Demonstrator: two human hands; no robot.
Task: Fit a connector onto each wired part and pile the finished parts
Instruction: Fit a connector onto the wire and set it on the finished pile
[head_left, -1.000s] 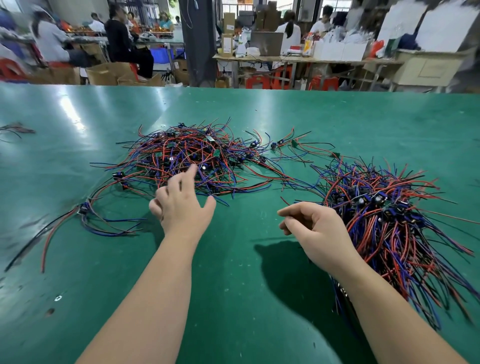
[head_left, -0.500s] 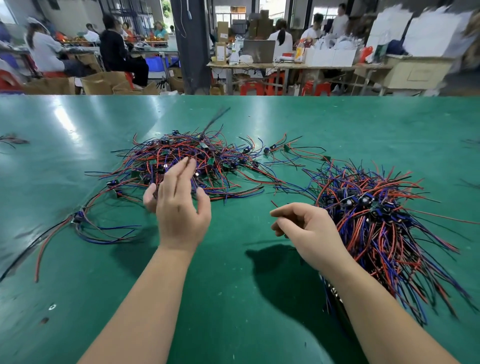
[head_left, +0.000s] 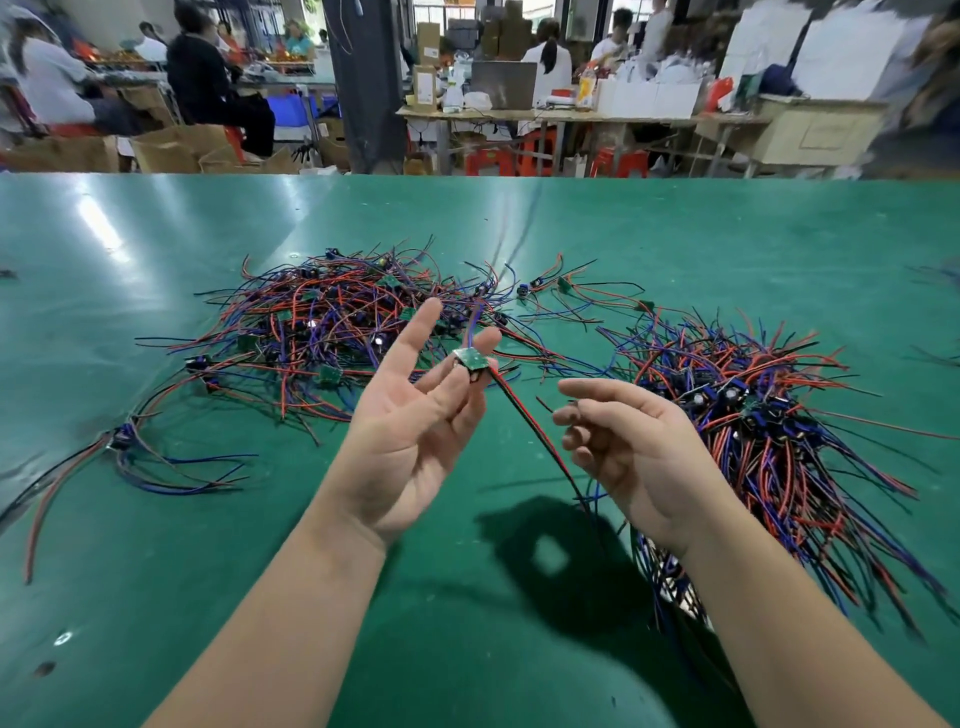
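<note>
Left hand (head_left: 410, 441) fingers pinch a wired green board (head_left: 470, 358); right hand (head_left: 639, 457) fingers curl loosely, hold unclear

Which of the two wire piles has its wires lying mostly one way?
The right pile, beside the right hand: its wires fan toward the near edge. The far pile, behind the left hand pinching a wired part, is a tangle.

Two bare arms, uncovered all the way from the bottom edge up to the wrists; bare left hand (head_left: 410, 431); bare right hand (head_left: 639, 457); smooth round forearms, thinner at the wrists
</note>
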